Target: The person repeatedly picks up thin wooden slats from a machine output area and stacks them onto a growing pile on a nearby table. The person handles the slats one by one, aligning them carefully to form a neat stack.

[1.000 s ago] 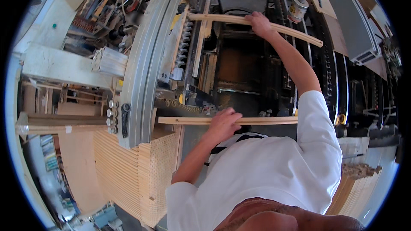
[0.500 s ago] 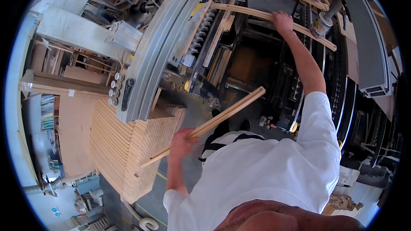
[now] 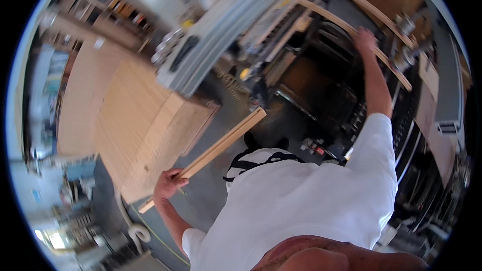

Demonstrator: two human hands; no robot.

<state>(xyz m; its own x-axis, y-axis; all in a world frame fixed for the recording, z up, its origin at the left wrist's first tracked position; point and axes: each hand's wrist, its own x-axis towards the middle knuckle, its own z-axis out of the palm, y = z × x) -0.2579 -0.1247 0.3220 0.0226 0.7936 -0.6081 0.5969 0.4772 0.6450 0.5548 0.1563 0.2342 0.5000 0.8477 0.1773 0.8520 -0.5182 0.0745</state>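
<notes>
My left hand (image 3: 168, 184) is closed around a long, pale wooden strip (image 3: 223, 142) with a groove along its face. The strip slants up and to the right, between the stack and my body. With my arm stretched far forward, my right hand (image 3: 365, 40) grips another wooden strip (image 3: 326, 14) that lies across the machine frame. Its fingertips are blurred and partly hidden. Beyond it a further wooden strip (image 3: 369, 6) runs roughly parallel across the same machine.
A large stack of wooden strips (image 3: 133, 115) stands at my left. Above it runs the machine's grey metal beam (image 3: 226, 30). Dark machine rails (image 3: 401, 120) extend along my right. A pale hose (image 3: 138, 233) lies on the floor at lower left.
The view has turned and blurred. My left hand has moved left and nearer me with its strip, past the stack's near corner. My right hand stays on the strip across the machine.
</notes>
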